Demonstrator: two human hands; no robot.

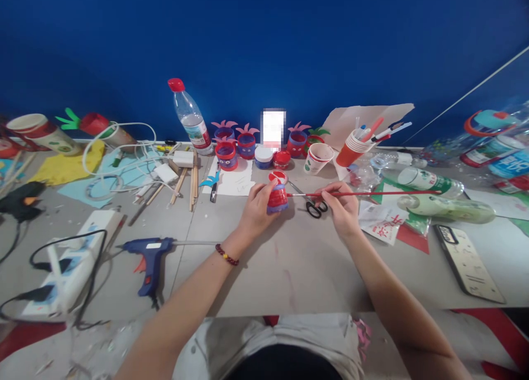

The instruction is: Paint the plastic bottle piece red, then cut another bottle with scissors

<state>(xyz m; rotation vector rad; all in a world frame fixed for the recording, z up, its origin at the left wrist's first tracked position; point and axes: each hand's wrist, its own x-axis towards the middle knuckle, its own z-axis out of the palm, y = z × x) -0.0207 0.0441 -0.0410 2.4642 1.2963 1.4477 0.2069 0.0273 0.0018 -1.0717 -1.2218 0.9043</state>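
- The left hand [257, 208] sits just left of the frame's centre, its fingers closed around the small red and blue cup [278, 195], which is tilted and lifted slightly off the grey table [289, 258].
- A beaded bracelet [226, 255] circles the left wrist.
- The right hand [343, 206], just right of centre, pinches the paintbrush [372, 193] between thumb and fingers. The red handle runs level toward the right, and the tip points at the cup's side.
- Whether the bristles touch the cup is too small to tell.
- Black-handled scissors [316, 208] lie on the table between the two hands, under the brush.
- A blue glue gun [151, 256] lies at lower left, with a white power strip [66, 269] further left.
- Behind the cup, at upper centre, stands a row of decorated cups [247, 144] with a red-capped water bottle [190, 118] to their left.
- A stack of red paper cups [351, 148] holding pens leans at upper right of centre.
- A phone [469, 263] lies at the right.
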